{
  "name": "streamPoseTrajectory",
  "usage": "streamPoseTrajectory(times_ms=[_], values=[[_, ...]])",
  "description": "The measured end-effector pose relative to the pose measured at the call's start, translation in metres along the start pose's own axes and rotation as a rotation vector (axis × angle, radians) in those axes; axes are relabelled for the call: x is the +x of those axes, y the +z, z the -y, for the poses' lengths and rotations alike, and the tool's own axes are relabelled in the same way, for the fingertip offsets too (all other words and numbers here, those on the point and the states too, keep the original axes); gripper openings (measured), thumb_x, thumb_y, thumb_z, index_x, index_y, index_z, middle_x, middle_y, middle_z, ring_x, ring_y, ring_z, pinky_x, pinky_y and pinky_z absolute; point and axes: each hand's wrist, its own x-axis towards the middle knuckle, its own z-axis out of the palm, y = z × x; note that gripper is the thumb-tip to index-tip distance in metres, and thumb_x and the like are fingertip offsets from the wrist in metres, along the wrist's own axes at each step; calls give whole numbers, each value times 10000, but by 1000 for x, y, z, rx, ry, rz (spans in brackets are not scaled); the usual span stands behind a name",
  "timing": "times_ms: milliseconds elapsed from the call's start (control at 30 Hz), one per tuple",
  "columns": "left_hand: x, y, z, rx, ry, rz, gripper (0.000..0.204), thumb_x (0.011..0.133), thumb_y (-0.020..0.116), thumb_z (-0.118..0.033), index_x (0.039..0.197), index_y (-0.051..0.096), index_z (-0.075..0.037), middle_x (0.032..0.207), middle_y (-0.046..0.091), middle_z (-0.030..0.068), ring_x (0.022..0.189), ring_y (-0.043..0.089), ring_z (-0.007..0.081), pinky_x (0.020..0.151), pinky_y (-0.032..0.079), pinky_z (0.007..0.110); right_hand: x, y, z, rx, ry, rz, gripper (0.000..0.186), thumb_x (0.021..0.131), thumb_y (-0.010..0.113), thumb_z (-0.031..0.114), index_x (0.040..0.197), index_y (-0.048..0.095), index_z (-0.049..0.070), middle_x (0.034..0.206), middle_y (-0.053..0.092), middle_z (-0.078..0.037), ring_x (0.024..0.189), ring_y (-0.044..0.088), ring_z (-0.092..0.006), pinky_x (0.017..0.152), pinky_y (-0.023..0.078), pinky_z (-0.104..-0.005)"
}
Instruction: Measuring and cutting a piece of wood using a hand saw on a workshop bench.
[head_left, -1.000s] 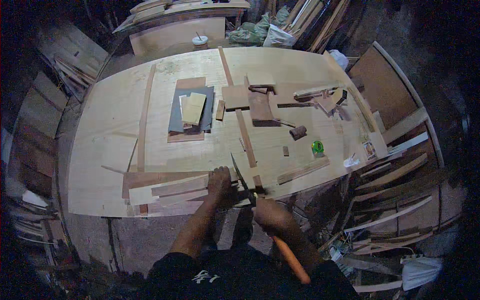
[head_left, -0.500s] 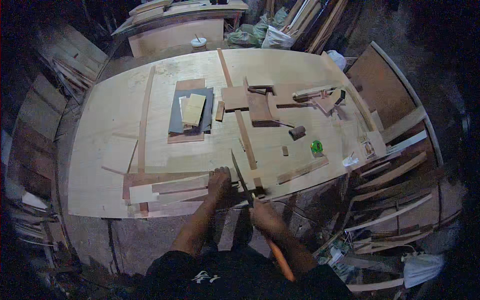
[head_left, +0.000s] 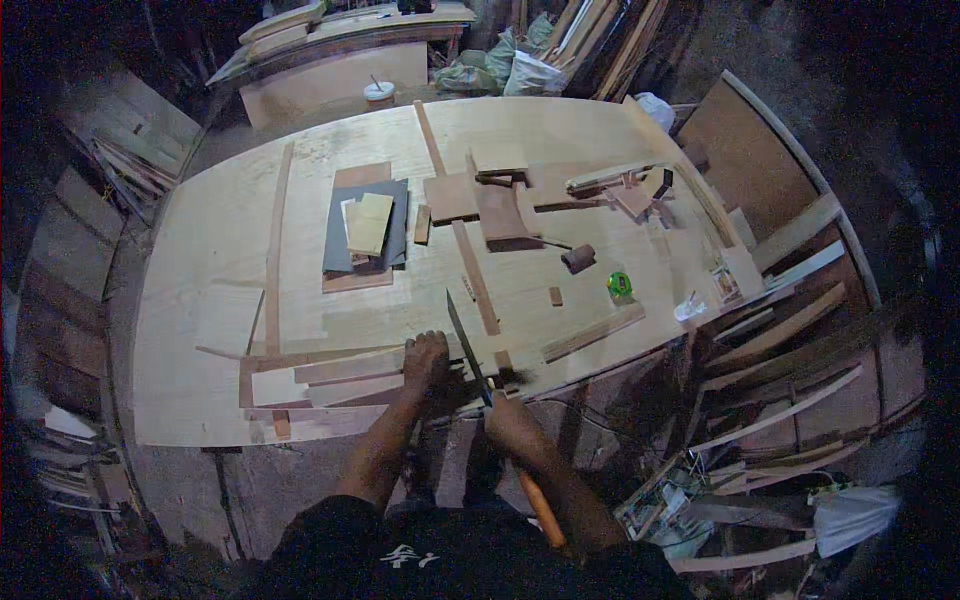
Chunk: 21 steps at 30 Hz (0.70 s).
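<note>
My left hand (head_left: 427,360) is closed over pale wooden strips (head_left: 345,368) near the front edge of the worktable, pressing on their right end. My right hand (head_left: 512,425) grips a saw with a long, dark, tapering blade (head_left: 466,338) and an orange handle (head_left: 541,508) that runs back under my forearm. The blade points away from me, just right of my left hand, by the strips' end. A brown board (head_left: 246,380) lies beneath the strips. Shadow hides where the teeth meet the wood.
On the table (head_left: 200,240) lie a stack of panels (head_left: 368,225), brown wooden pieces (head_left: 508,215), a dark mallet-like tool (head_left: 577,258), a green tape measure (head_left: 620,285) and a loose strip (head_left: 595,333). Timber leans at the right; a white bucket (head_left: 379,92) stands beyond.
The whole view has shifted slightly. My right hand and the saw have moved a little forward relative to the table; my left hand stays on the strips.
</note>
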Motion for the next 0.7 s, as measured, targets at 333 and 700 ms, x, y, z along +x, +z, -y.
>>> streamPoseTrajectory(times_ms=[333, 700], values=[[-3, 6, 10, -4, -18, 17, 181, 823, 525, -183, 946, 543, -52, 852, 587, 100, 822, 599, 271, 689, 442, 438, -55, 8, 10, 19, -198, 12, 426, 942, 476, 287, 1187, 433, -58, 849, 609, -319, 800, 604, -493, 672, 466, -569], [-6, -10, 11, -18, 43, -21, 220, 806, 536, -186, 978, 552, -50, 847, 578, 91, 803, 590, 251, 707, 439, 411, -38, 18, 24, 14, 15, 93, 425, 967, 429, 261, 1230, 368, -68, 857, 608, -332, 864, 613, -482, 682, 475, -571]])
